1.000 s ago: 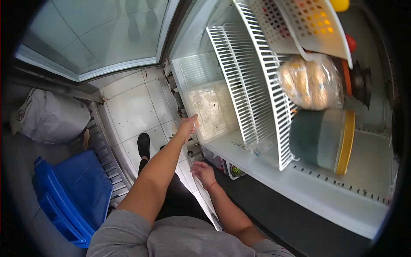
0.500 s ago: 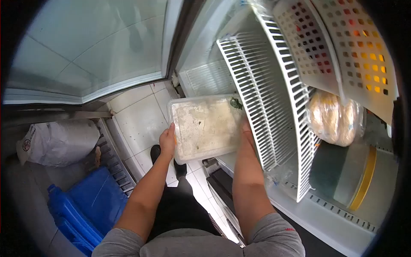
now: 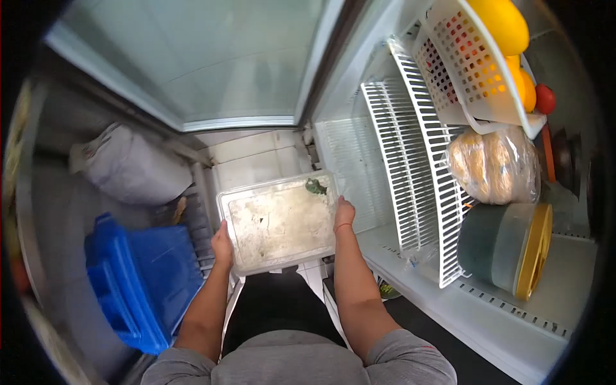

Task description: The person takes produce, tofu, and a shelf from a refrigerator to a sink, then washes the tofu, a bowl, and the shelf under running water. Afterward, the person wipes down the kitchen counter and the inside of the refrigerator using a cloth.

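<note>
A clear rectangular plastic container (image 3: 282, 221) with a whitish, stained surface is held level in front of my body. Near its far right corner lies a dark green leafy bit (image 3: 316, 186). My left hand (image 3: 222, 245) grips the container's left side, and my right hand (image 3: 344, 212) grips its right side, with a thin red band on the wrist. The fingers of both hands are partly hidden by the container's edges. To the right stands the open fridge with white wire shelves (image 3: 401, 167).
On the fridge shelves are a white basket (image 3: 478, 70) of yellow and orange items, bagged bread (image 3: 494, 165) and a round container with a yellow lid (image 3: 536, 251). A glass door (image 3: 244, 64) stands ahead. A blue bin (image 3: 138, 276) and a white sack (image 3: 131, 163) are at left.
The container has come out of the fridge's bottom, first reached by my left hand, then held by both. Since half a second ago it has moved away from the shelves, and the view has shifted.
</note>
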Available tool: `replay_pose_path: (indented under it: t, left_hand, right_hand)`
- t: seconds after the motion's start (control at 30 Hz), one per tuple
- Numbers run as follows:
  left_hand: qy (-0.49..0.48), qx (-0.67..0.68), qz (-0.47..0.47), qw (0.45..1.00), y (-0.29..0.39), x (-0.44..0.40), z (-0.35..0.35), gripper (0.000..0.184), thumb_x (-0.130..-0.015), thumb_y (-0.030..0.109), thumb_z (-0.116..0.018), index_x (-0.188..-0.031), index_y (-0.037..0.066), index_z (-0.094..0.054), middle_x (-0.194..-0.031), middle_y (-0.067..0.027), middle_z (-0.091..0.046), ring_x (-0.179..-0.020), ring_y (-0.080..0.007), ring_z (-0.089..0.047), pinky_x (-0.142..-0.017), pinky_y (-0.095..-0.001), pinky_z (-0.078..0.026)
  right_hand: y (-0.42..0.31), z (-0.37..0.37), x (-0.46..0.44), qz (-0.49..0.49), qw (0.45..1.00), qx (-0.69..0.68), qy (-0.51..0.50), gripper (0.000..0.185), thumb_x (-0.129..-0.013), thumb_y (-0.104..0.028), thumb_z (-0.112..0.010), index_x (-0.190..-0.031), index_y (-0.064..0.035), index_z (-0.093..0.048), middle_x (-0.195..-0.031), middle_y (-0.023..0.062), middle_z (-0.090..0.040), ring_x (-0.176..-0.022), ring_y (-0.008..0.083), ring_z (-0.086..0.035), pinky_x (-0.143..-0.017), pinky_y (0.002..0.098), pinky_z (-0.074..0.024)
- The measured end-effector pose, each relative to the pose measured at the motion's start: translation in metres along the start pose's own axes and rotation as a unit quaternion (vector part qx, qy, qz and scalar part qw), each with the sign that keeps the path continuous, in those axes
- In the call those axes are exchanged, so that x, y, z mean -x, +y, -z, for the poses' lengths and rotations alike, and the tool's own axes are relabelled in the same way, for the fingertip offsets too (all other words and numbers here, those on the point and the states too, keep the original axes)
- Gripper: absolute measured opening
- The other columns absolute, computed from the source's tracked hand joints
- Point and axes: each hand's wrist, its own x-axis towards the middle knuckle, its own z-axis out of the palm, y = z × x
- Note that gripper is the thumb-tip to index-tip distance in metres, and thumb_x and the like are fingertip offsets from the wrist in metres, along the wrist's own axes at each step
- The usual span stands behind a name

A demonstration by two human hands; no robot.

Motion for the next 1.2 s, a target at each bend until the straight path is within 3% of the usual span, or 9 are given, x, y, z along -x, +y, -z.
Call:
replay_pose_path:
  t: [0.1, 0.2, 0.3, 0.47, 0.53, 0.63, 0.83, 1.0, 1.2]
  left_hand:
    - [0.043, 0.082, -0.025, 0.995, -0.013, 0.046, 0.068, 0.047, -0.088, 0.040, -0.058, -0.059, 0.004, -0.054, -0.059, 0.0029, -0.043, -0.057, -0.0106, -0.035, -0.052, -0.0301, -0.030]
    - [0.117, -0.040, -0.006, 0.992, -0.026, 0.101, 0.136, 0.051, -0.086, 0.044, -0.059, -0.061, 0.000, -0.058, -0.062, -0.0004, -0.050, -0.059, -0.0135, -0.041, -0.056, -0.0317, -0.036]
    - [0.145, 0.005, -0.001, 0.989, -0.041, 0.164, 0.173, 0.056, -0.083, 0.049, -0.061, -0.084, -0.007, -0.066, -0.078, -0.0077, -0.062, -0.070, -0.0165, -0.052, -0.068, -0.0322, -0.044]
    - [0.119, -0.150, 0.082, 0.978, -0.157, 0.205, 0.245, 0.077, -0.085, 0.064, -0.040, -0.089, -0.008, -0.066, -0.088, -0.0278, -0.063, -0.086, -0.0369, -0.061, -0.081, -0.0418, -0.043]
    - [0.043, -0.199, 0.122, 0.971, -0.114, 0.279, 0.261, 0.076, -0.086, 0.065, -0.038, -0.094, -0.006, -0.066, -0.088, -0.0225, -0.065, -0.086, -0.0312, -0.062, -0.081, -0.0381, -0.045]
    - [0.018, -0.043, 0.138, 0.989, -0.203, 0.316, 0.303, 0.068, -0.087, 0.062, -0.039, -0.089, 0.001, -0.069, -0.082, -0.0148, -0.066, -0.075, -0.0246, -0.062, -0.074, -0.0349, -0.046]
    - [0.047, -0.076, 0.160, 0.983, -0.244, 0.411, 0.374, 0.071, -0.086, 0.065, -0.037, -0.090, 0.001, -0.069, -0.083, -0.0153, -0.066, -0.079, -0.0261, -0.062, -0.077, -0.0372, -0.045]
    - [0.102, -0.127, 0.206, 0.965, -0.296, 0.476, 0.430, 0.078, -0.083, 0.070, -0.034, -0.099, 0.002, -0.067, -0.092, -0.0174, -0.067, -0.093, -0.0306, -0.062, -0.088, -0.0357, -0.043]
    - [0.198, -0.025, 0.250, 0.948, -0.362, 0.557, 0.542, 0.081, -0.079, 0.073, -0.039, -0.100, 0.000, -0.067, -0.098, -0.0195, -0.066, -0.098, -0.0324, -0.061, -0.090, -0.0377, -0.043]
  right_hand:
    - [-0.020, -0.008, 0.058, -0.022, 0.996, -0.044, -0.076, 0.041, -0.089, -0.034, -0.051, -0.089, 0.0053, -0.063, -0.091, 0.0196, -0.064, -0.081, 0.0285, -0.057, -0.078, 0.0367, -0.0425]
    - [-0.050, 0.007, 0.133, -0.064, 0.989, -0.093, -0.091, 0.043, -0.087, -0.035, -0.053, -0.093, 0.0060, -0.063, -0.091, 0.0175, -0.064, -0.082, 0.0260, -0.057, -0.077, 0.0379, -0.0429]
    - [-0.033, 0.009, 0.175, -0.117, 0.974, -0.133, -0.140, 0.050, -0.089, -0.038, -0.050, -0.098, 0.0104, -0.061, -0.105, 0.0255, -0.061, -0.094, 0.0383, -0.058, -0.084, 0.0416, -0.0416]
    - [-0.002, 0.041, 0.235, -0.025, 0.984, 0.011, -0.176, 0.053, -0.085, -0.041, -0.054, -0.098, 0.0095, -0.062, -0.105, 0.0248, -0.062, -0.095, 0.0329, -0.058, -0.084, 0.0390, -0.0422]
    - [-0.012, 0.074, 0.291, -0.042, 0.986, -0.070, -0.148, 0.049, -0.084, -0.039, -0.058, -0.100, 0.0076, -0.063, -0.105, 0.0233, -0.062, -0.094, 0.0312, -0.059, -0.083, 0.0374, -0.0427]
    - [0.052, 0.081, 0.330, 0.013, 0.980, -0.129, -0.149, 0.041, -0.084, -0.031, -0.060, -0.103, 0.0050, -0.063, -0.104, 0.0180, -0.064, -0.094, 0.0288, -0.059, -0.084, 0.0361, -0.0429]
    - [0.043, 0.145, 0.474, -0.115, 0.876, -0.282, -0.373, 0.048, -0.087, -0.025, -0.056, -0.123, 0.0052, -0.048, -0.117, 0.0142, -0.056, -0.100, 0.0280, -0.056, -0.088, 0.0392, -0.0435]
    - [0.117, 0.123, 0.512, -0.166, 0.823, -0.199, -0.505, 0.042, -0.087, -0.027, -0.056, -0.113, 0.0056, -0.053, -0.106, 0.0138, -0.059, -0.093, 0.0279, -0.058, -0.085, 0.0415, -0.0458]
    - [0.147, 0.104, 0.642, -0.074, 0.844, -0.080, -0.525, 0.047, -0.080, -0.026, -0.065, -0.109, 0.0090, -0.053, -0.099, 0.0164, -0.059, -0.087, 0.0270, -0.057, -0.078, 0.0383, -0.0468]
